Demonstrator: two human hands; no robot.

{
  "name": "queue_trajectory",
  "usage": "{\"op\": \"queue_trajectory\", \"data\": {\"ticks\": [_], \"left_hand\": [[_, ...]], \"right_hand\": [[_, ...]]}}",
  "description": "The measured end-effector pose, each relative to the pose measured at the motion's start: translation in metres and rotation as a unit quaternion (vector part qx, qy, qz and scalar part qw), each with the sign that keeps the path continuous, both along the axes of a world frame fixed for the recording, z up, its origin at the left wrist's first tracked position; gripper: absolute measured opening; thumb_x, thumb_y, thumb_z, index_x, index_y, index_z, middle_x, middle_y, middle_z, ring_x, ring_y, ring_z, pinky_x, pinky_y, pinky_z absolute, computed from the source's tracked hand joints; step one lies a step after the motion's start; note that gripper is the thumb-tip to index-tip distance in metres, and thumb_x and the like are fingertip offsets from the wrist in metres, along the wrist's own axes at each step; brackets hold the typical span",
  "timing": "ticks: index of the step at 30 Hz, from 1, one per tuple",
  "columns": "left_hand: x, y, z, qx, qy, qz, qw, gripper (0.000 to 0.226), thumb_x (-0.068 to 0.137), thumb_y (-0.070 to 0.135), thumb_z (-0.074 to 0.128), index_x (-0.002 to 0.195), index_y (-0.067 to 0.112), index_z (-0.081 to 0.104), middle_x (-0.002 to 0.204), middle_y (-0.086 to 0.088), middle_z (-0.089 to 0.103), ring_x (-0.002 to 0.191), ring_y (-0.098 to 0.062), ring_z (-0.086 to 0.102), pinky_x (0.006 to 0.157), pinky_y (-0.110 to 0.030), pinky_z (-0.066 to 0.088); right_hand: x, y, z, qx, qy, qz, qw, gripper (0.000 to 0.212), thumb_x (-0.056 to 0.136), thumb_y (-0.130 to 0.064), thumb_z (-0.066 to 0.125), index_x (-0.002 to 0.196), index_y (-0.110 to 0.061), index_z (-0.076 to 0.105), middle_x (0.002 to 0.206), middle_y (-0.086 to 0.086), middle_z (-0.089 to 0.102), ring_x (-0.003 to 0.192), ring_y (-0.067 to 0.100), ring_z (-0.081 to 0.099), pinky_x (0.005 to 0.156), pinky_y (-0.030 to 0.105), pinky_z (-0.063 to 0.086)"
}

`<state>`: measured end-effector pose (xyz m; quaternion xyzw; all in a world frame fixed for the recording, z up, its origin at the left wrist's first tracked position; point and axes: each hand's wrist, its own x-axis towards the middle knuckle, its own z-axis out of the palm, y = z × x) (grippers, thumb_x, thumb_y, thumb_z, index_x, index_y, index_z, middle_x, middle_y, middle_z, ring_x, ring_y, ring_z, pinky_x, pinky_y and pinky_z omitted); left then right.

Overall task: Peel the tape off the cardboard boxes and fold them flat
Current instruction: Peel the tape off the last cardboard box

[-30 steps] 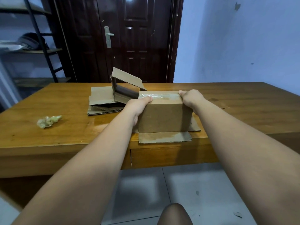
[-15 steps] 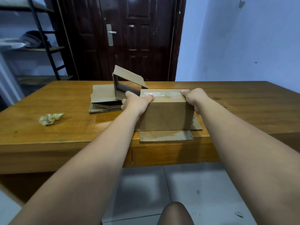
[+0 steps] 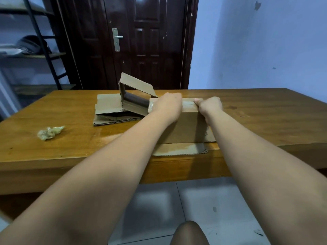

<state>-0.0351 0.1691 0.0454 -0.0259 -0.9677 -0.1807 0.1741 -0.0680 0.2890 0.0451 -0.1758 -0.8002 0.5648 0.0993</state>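
Cardboard box is sitting upright at the near edge of the wooden table, right in front of me, with its bottom flaps lying splayed flat on the wood around it. I am laying my left hand across the left and middle of its top, fingers stretched toward the far edge and pressing down; they are a little blurred. My right hand is sitting at the right end of the top, knuckles up and fingers curled in, the tips meeting the strip of clear tape running along the top; I cannot tell whether they are actually pinching any of it. Just beyond my left hand, a half-collapsed box is leaning with one flap raised, resting on a stack of flattened boxes. A crumpled wad of tape is lying well apart on the left of the table. Behind the table a dark door is standing closed, a metal shelf rack beside it, and my knee is showing over the tiled floor.
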Motion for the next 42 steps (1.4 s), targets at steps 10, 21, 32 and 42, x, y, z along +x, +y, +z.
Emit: {"op": "queue_trajectory", "data": {"ticks": [10, 21, 32, 42], "left_hand": [[-0.015, 0.008, -0.019, -0.093, 0.053, -0.050, 0.993, 0.043, 0.101, 0.040, 0.028, 0.125, 0.019, 0.056, 0.116, -0.004, 0.060, 0.102, -0.023, 0.058, 0.078, -0.035, 0.048], [-0.016, 0.008, -0.021, -0.092, 0.069, -0.044, 0.992, 0.039, 0.101, 0.036, 0.027, 0.122, 0.019, 0.055, 0.109, -0.003, 0.059, 0.096, -0.022, 0.057, 0.074, -0.035, 0.050], [-0.016, 0.008, -0.023, -0.118, 0.094, -0.036, 0.988, 0.039, 0.101, 0.034, 0.026, 0.123, 0.019, 0.055, 0.110, -0.003, 0.059, 0.096, -0.021, 0.057, 0.067, -0.030, 0.040], [-0.017, 0.009, -0.023, -0.125, 0.102, -0.034, 0.986, 0.038, 0.101, 0.034, 0.026, 0.123, 0.019, 0.054, 0.109, -0.003, 0.058, 0.096, -0.020, 0.057, 0.066, -0.029, 0.040]], "right_hand": [[0.002, 0.023, -0.022, -0.467, 0.031, -0.032, 0.883, 0.027, 0.101, -0.011, 0.035, 0.097, -0.007, 0.061, 0.104, 0.012, 0.068, 0.085, 0.023, 0.064, 0.073, 0.027, 0.054], [0.000, 0.050, -0.048, -0.308, 0.062, 0.135, 0.940, 0.026, 0.092, 0.001, 0.056, 0.114, -0.014, 0.059, 0.105, 0.013, 0.067, 0.092, 0.020, 0.066, 0.069, 0.025, 0.055], [-0.006, 0.040, -0.044, -0.184, 0.020, 0.130, 0.974, 0.016, 0.101, -0.025, 0.046, 0.101, -0.012, 0.056, 0.098, 0.012, 0.059, 0.085, 0.023, 0.051, 0.073, 0.033, 0.049], [-0.017, 0.043, -0.018, -0.151, -0.110, 0.159, 0.969, 0.029, 0.100, -0.011, 0.037, 0.082, -0.018, 0.059, 0.065, -0.001, 0.041, 0.054, 0.008, 0.026, 0.047, 0.019, 0.018]]}}
